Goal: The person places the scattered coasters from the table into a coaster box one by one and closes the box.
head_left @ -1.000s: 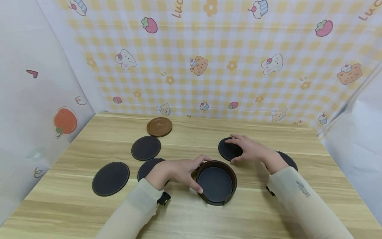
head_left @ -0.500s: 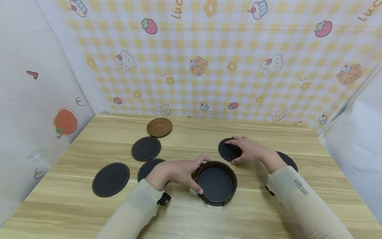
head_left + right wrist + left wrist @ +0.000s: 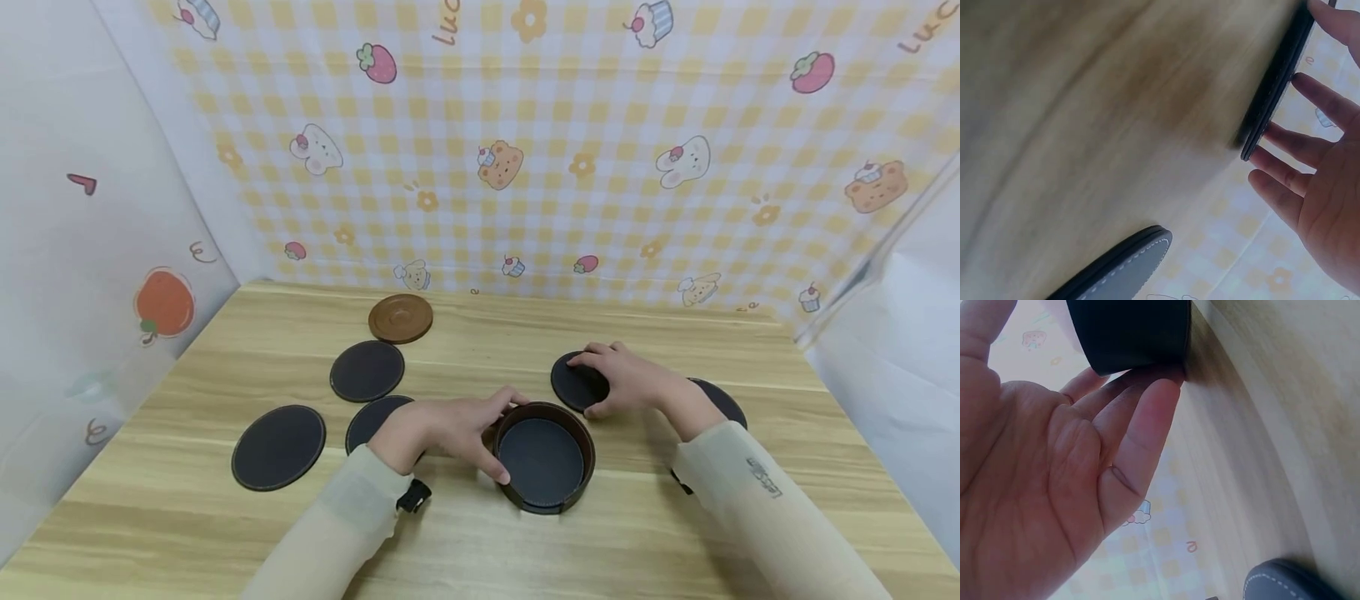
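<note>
Wood-grain worktop (image 3: 487, 550) carried everything. Both hands were on it, left hand (image 3: 465, 429) and right hand (image 3: 626, 379) well apart. Left hand was curled round the left side of the round open holder (image 3: 576, 427), thumb toward the person, fingers behind. Right hand was spread wide, fingers fairly straight, touching the black coaster (image 3: 576, 386); couldn't tell whether the coaster was lifted at all.

Key relation: black coaster sat just beyond the holder and a little to its right, still outside it, near edge close to the far rim. Right hand was clearly the nearer one. Coaster was round, so no long axis to line up.

Other coasters: three on the left (image 3: 279, 447) (image 3: 367, 371) (image 3: 373, 421), nearest partly hidden by the left hand's wrist, and one partly covered by the right forearm (image 3: 722, 400). Smaller brown disc (image 3: 401, 318) lay far left of centre.
</note>
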Available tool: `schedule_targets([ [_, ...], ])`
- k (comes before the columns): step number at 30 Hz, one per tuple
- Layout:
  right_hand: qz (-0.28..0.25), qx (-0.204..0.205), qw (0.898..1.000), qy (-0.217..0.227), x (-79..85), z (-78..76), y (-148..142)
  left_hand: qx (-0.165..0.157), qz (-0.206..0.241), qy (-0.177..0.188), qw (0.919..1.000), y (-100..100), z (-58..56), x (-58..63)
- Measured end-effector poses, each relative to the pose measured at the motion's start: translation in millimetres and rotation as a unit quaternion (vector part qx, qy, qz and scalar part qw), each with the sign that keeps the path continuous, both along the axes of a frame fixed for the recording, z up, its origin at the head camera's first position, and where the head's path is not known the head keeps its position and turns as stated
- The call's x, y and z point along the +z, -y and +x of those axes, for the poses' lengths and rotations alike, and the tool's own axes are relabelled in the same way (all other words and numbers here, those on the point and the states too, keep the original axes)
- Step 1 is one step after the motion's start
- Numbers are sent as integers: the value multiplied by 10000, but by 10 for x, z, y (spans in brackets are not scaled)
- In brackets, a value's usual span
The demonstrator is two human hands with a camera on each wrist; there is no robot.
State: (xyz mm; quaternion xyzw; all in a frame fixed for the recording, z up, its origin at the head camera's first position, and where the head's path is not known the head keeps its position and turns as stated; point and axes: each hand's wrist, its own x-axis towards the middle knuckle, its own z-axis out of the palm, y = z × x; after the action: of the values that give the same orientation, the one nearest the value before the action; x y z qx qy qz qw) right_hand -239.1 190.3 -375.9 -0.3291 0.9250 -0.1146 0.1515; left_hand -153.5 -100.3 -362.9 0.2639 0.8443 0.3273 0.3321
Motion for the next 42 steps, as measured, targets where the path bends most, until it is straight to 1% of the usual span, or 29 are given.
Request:
schedule_targets([
  [7,-8,-86,9999,-88,63,105,-40,-27,57,31,10000,-8,-2,9],
  [15,-135,-68,9995,-262,135,233,-115,-15,60,9,10000,-10,1,4],
  [24,-231,-270,9988,-327,209,409,-166,-30,129,48,9999,-5,-9,-15],
  [28,-303,-292,9981,-443,239,490,-156,-5,121,101,9999,2,-15,-12],
  [35,-364,-232,9975,-558,285,644,-106,-3,168,149,9997,-20,-37,9],
  [42,-370,-23,9973,-629,304,790,-14,0,162,144,9998,-30,-39,-10],
])
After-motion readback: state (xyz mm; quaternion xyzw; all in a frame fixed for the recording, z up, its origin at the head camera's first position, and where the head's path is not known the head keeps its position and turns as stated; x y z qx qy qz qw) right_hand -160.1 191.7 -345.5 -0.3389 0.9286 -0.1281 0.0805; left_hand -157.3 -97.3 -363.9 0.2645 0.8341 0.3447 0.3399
